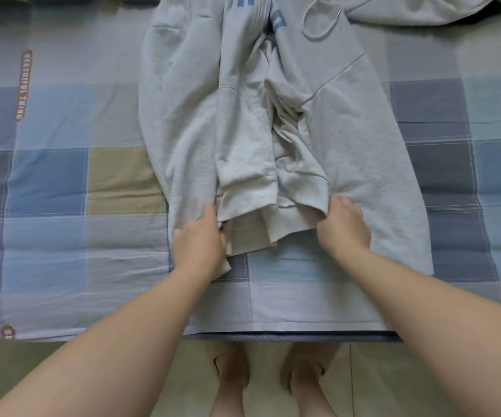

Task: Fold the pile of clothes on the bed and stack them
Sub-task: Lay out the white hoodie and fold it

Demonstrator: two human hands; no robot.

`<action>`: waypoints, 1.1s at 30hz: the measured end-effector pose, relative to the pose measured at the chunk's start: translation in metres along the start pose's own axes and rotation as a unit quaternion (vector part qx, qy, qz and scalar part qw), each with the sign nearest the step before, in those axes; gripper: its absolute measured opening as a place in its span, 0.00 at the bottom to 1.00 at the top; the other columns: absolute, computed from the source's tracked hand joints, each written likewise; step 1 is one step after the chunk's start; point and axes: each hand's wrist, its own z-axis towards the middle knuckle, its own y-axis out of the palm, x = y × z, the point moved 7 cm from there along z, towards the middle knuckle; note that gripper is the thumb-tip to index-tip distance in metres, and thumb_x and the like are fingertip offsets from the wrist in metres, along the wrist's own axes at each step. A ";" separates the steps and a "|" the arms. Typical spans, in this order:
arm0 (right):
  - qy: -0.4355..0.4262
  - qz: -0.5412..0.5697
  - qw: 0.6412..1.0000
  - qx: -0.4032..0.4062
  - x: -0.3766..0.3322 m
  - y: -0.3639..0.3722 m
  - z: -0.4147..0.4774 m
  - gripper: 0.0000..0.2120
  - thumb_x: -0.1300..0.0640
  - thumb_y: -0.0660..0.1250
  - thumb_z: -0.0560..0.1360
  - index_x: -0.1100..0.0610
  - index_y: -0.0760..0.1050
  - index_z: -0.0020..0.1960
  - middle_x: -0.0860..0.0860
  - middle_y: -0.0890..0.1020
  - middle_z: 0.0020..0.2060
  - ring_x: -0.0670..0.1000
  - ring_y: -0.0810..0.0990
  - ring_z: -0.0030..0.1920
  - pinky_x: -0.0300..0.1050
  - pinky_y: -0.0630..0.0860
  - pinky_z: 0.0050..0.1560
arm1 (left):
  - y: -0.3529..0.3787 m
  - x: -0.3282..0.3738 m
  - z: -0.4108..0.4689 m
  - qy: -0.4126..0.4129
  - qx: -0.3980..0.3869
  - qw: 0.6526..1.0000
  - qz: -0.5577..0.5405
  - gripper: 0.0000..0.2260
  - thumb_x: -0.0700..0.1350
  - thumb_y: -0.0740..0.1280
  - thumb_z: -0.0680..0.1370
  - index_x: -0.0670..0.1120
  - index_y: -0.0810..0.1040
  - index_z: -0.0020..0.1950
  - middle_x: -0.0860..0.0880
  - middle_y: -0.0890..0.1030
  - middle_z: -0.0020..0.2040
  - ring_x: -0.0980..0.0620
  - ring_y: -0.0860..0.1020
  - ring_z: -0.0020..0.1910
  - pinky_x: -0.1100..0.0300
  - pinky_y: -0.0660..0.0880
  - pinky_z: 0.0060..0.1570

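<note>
Grey fleece is bunched in both hands. The left hand [201,239] has its fingers curled round the bottom hem of the pale grey fleece hooded sweatshirt [348,139] at the hem's left end. The right hand [345,227] pinches a fold of the same hem towards its right side, knuckles up. Both forearms reach straight out from the body, wrists low and roughly level, well apart.

The sweatshirt lies lengthways on the blue, grey and tan checked quilted bed cover [62,191], hem nearest the person. Its two ribbed sleeve cuffs [243,188] are turned in over the middle of the sweatshirt, just above the hem. At its far end are the blue printed lettering [277,21] and a looped grey drawstring [318,22].

This cloth looks soft, thick and fairly heavy for a garment, with nothing stiff in it, so it should sag and drag if lifted by one point. The ribbed hem is the firmest edge (and the least stretchy), so a hold at its two ends seems best, carrying the turned-in sleeves along. Beyond the sweatshirt's far right corner lies another rumpled pale grey garment [423,10].
</note>
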 end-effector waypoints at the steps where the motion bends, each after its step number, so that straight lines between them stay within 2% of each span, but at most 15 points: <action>1: -0.013 -0.043 0.999 0.006 0.009 -0.007 -0.006 0.12 0.64 0.59 0.74 0.58 0.72 0.56 0.55 0.73 0.61 0.60 0.71 0.62 0.51 0.68 0.48 | -0.005 -0.012 -0.003 0.001 0.002 1.000 0.026 0.08 0.51 0.59 0.83 0.48 0.64 0.55 0.42 0.82 0.47 0.38 0.78 0.46 0.49 0.66 0.46; 4: -0.030 -0.186 0.982 -0.002 0.052 -0.029 -0.023 0.04 0.61 0.60 0.76 0.57 0.71 0.49 0.55 0.74 0.52 0.60 0.75 0.53 0.49 0.65 0.42 | -0.022 -0.063 -0.014 -0.021 -0.023 0.987 0.159 0.10 0.40 0.60 0.80 0.47 0.62 0.58 0.41 0.82 0.47 0.40 0.77 0.44 0.51 0.65 0.43; 6: 0.011 -0.264 0.963 -0.046 0.086 -0.042 -0.033 0.06 0.61 0.60 0.77 0.57 0.74 0.50 0.51 0.73 0.43 0.58 0.77 0.46 0.48 0.68 0.40 | -0.032 -0.097 -0.021 -0.045 -0.070 0.966 0.244 0.13 0.37 0.58 0.78 0.46 0.62 0.61 0.43 0.83 0.52 0.41 0.80 0.50 0.52 0.66 0.47; 8: 0.050 -0.281 0.954 -0.088 0.105 -0.044 -0.043 0.05 0.61 0.60 0.77 0.55 0.74 0.48 0.50 0.73 0.39 0.55 0.76 0.39 0.46 0.70 0.39 | -0.037 -0.115 -0.025 -0.061 -0.099 0.953 0.281 0.15 0.38 0.58 0.78 0.45 0.62 0.65 0.44 0.82 0.58 0.40 0.80 0.56 0.52 0.65 0.49; 10: 0.036 -0.255 0.962 -0.091 0.102 -0.038 -0.051 0.03 0.59 0.61 0.77 0.54 0.71 0.50 0.52 0.76 0.46 0.56 0.75 0.42 0.48 0.71 0.40 | -0.036 -0.112 -0.029 -0.063 -0.107 0.954 0.272 0.16 0.38 0.58 0.79 0.44 0.62 0.67 0.43 0.80 0.61 0.40 0.78 0.59 0.52 0.66 0.50; 11: 0.016 -0.234 0.969 -0.074 0.094 -0.033 -0.054 0.06 0.57 0.63 0.76 0.54 0.70 0.53 0.53 0.75 0.52 0.57 0.74 0.46 0.49 0.71 0.41 | -0.036 -0.105 -0.031 -0.057 -0.091 0.960 0.258 0.15 0.39 0.58 0.79 0.44 0.63 0.66 0.43 0.79 0.62 0.40 0.77 0.59 0.51 0.66 0.49; 14: -0.070 -0.213 0.974 -0.022 0.063 -0.020 -0.059 0.30 0.50 0.71 0.72 0.53 0.62 0.70 0.54 0.65 0.70 0.61 0.68 0.64 0.56 0.72 0.53 | -0.030 -0.083 -0.034 -0.018 -0.030 0.975 0.221 0.18 0.41 0.64 0.76 0.44 0.66 0.65 0.41 0.74 0.63 0.39 0.73 0.57 0.51 0.62 0.45; 16: -0.156 -0.232 0.960 0.008 0.035 -0.010 -0.058 0.36 0.46 0.74 0.70 0.52 0.63 0.73 0.54 0.62 0.75 0.61 0.65 0.70 0.59 0.70 0.61 | -0.022 -0.072 -0.027 0.016 -0.003 0.980 0.200 0.27 0.43 0.70 0.71 0.43 0.66 0.68 0.39 0.74 0.61 0.38 0.72 0.55 0.49 0.66 0.46; 17: -0.201 -0.240 0.950 0.026 0.021 -0.004 -0.056 0.36 0.45 0.75 0.69 0.52 0.66 0.72 0.55 0.64 0.75 0.61 0.66 0.70 0.59 0.70 0.62 | -0.019 -0.068 -0.022 0.029 0.006 0.982 0.188 0.29 0.43 0.72 0.70 0.43 0.66 0.69 0.38 0.74 0.59 0.37 0.73 0.54 0.48 0.69 0.47; 19: -0.239 -0.256 0.936 0.027 0.002 0.014 -0.046 0.33 0.44 0.74 0.69 0.51 0.70 0.70 0.54 0.69 0.72 0.59 0.68 0.69 0.59 0.69 0.62 | -0.010 -0.065 -0.015 0.031 0.011 0.986 0.163 0.27 0.39 0.69 0.72 0.42 0.66 0.69 0.37 0.74 0.58 0.35 0.73 0.52 0.45 0.71 0.48; 21: -0.193 -0.273 0.942 -0.021 -0.005 0.033 -0.032 0.31 0.42 0.70 0.70 0.48 0.67 0.70 0.52 0.69 0.69 0.57 0.67 0.69 0.59 0.65 0.64 | -0.002 -0.068 -0.010 0.022 0.022 0.989 0.142 0.23 0.34 0.62 0.74 0.41 0.66 0.69 0.36 0.73 0.58 0.34 0.73 0.51 0.42 0.71 0.50; 23: -0.151 -0.278 0.948 -0.031 -0.008 0.044 -0.020 0.28 0.43 0.69 0.70 0.48 0.66 0.67 0.53 0.69 0.65 0.58 0.68 0.67 0.60 0.65 0.65 | 0.000 -0.072 -0.008 0.033 0.041 0.991 0.126 0.23 0.31 0.60 0.74 0.39 0.69 0.69 0.34 0.74 0.56 0.32 0.75 0.48 0.40 0.71 0.49; 28: -0.147 -0.255 0.956 -0.007 -0.008 0.030 0.001 0.13 0.55 0.66 0.75 0.53 0.70 0.59 0.56 0.76 0.57 0.60 0.75 0.59 0.55 0.68 0.57 | -0.002 -0.081 0.000 0.040 0.043 0.995 0.079 0.19 0.31 0.56 0.78 0.39 0.68 0.69 0.35 0.73 0.57 0.32 0.77 0.48 0.40 0.70 0.46; 30: -0.155 -0.268 0.951 0.001 0.001 0.018 0.002 0.11 0.56 0.68 0.74 0.52 0.69 0.54 0.55 0.79 0.53 0.59 0.77 0.56 0.54 0.65 0.54 | -0.004 -0.081 0.001 0.041 0.029 0.997 0.056 0.18 0.30 0.55 0.78 0.41 0.66 0.67 0.36 0.71 0.59 0.31 0.77 0.46 0.43 0.67 0.41; 33: -0.185 -0.290 0.938 0.038 0.017 -0.002 -0.012 0.12 0.61 0.67 0.70 0.51 0.65 0.45 0.53 0.80 0.39 0.58 0.77 0.44 0.51 0.58 0.46 | -0.006 -0.084 -0.003 0.039 -0.012 0.999 0.032 0.18 0.29 0.54 0.76 0.42 0.65 0.65 0.38 0.69 0.62 0.31 0.77 0.46 0.46 0.67 0.39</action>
